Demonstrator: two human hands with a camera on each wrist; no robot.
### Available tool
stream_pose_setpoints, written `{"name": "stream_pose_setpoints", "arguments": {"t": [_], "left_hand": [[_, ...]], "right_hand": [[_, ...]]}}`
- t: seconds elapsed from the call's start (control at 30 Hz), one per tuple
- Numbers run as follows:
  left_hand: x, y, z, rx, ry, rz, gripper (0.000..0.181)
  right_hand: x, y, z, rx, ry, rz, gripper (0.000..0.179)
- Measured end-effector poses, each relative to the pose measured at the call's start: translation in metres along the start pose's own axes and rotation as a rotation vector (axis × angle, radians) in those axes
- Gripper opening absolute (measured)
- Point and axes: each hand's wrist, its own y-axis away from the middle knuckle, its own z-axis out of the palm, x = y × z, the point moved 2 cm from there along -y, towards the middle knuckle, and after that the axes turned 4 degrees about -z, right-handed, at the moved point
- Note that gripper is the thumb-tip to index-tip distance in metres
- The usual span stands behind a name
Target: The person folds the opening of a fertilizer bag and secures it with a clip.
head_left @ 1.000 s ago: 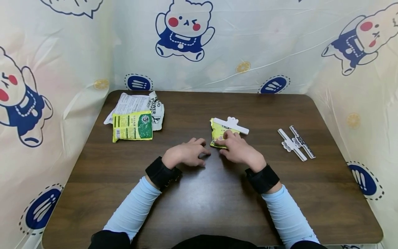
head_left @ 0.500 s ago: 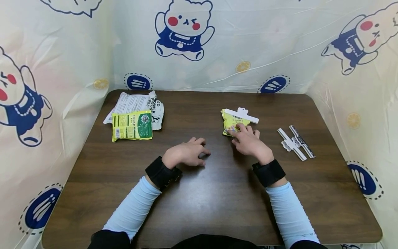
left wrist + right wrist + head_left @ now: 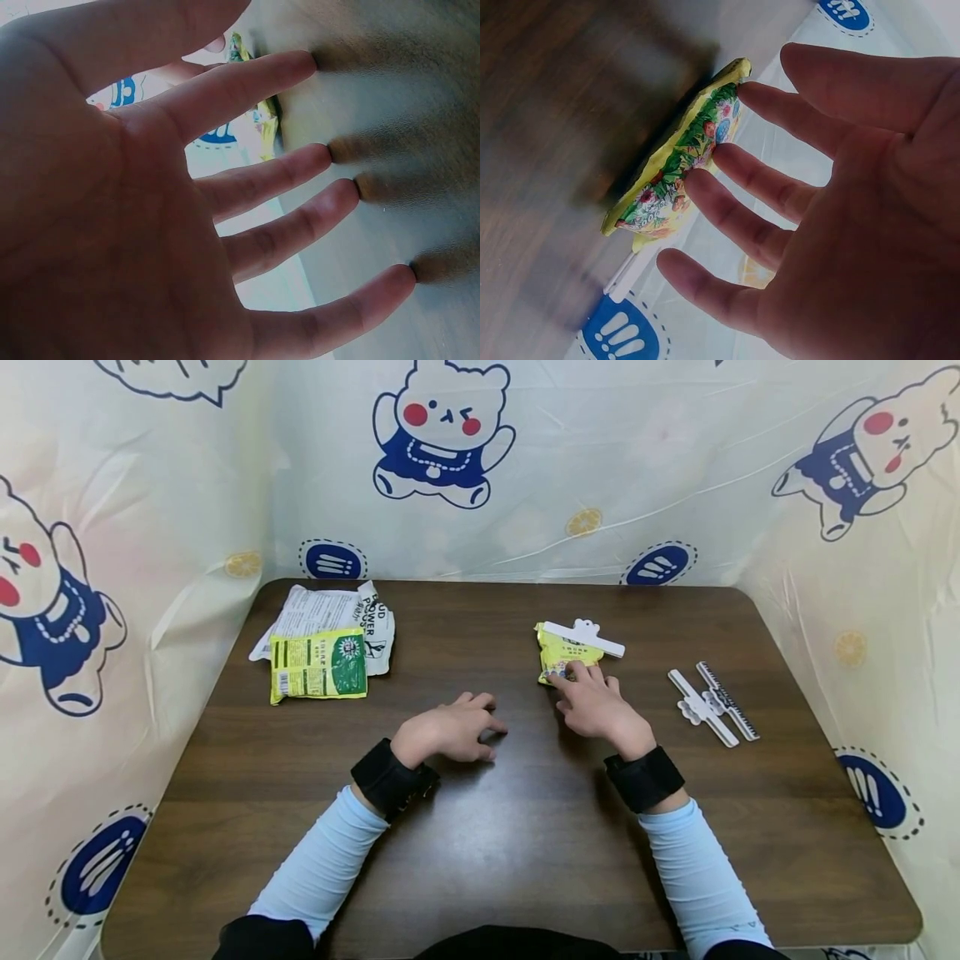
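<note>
Table with a dark brown wood-grain top and rounded corners stands inside pale plastic sheeting, which rises behind it and on both sides, printed with three winking cartoon bears, blue oval badges and yellow fruit slices; light glares softly on the wood before the person. Two yellow packets are on the tabletop, and three white clips: one clip lies across the far end of the smaller packet, right of centre toward the back, while a pair of clips lies slantwise side by side farther right, one with its toothed edge showing. The right hand has its fingers spread, tips touching the near edge of that smaller packet and hiding part of it. The left hand is spread too, fingertips on the bare wood, well apart from both packets. At the back left, the larger yellow packet overlaps white printed packaging and covers part of it, so whether that is one bag or two cannot be told; both wrists wear black straps above light-blue sleeves
</note>
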Motion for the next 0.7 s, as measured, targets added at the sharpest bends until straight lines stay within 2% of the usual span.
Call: {"name": "stream_pose_setpoints", "arguments": {"t": [0.33,0.7], "left_hand": [[-0.0004,-0.0016,-0.0004,-0.005,-0.013,-0.006,0.049],[0.0002,-0.0011,0.0003,-0.005,-0.003,-0.012,0.050]], "right_hand": [[0.0000,0.0012,-0.0003,-0.011,0.000,0.016,0.053],[0.0075,-0.0042,0.0050,-0.033,0.001,0.062,0.062]]}}
